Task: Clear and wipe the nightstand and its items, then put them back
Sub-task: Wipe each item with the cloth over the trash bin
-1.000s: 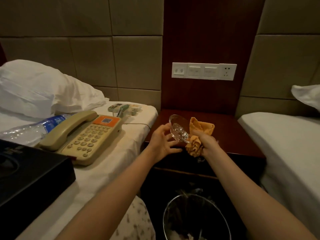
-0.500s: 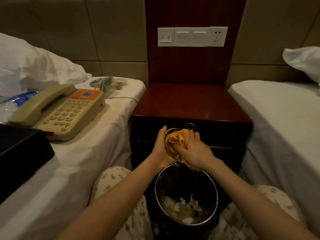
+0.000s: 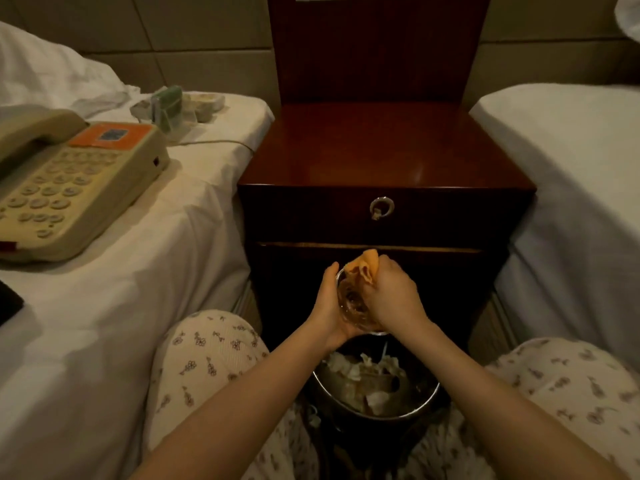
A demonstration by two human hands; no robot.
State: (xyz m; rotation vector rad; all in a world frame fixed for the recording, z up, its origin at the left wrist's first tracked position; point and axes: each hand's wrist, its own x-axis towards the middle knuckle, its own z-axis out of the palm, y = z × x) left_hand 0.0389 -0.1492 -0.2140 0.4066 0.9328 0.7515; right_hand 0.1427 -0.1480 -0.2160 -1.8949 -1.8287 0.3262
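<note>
My left hand (image 3: 327, 304) grips a clear glass dish (image 3: 351, 306) from the left, held on edge above the metal bin (image 3: 408, 408). My right hand (image 3: 393, 297) grips an orange cloth (image 3: 363, 268) and presses it into the dish. The dark red nightstand (image 3: 381, 150) stands behind the hands, its top bare. A beige telephone (image 3: 65, 181) lies on the left bed, and small packets (image 3: 173, 105) lie near the bed's far corner.
The bin between my knees holds crumpled paper waste. A white bed (image 3: 571, 161) flanks the nightstand on the right, another on the left. A black box corner (image 3: 8, 303) shows at the left edge. The drawer has a ring pull (image 3: 381, 206).
Both hands carried the dish and cloth down from the nightstand top to just above the bin. My view tilted downward; the wall sockets left the frame.
</note>
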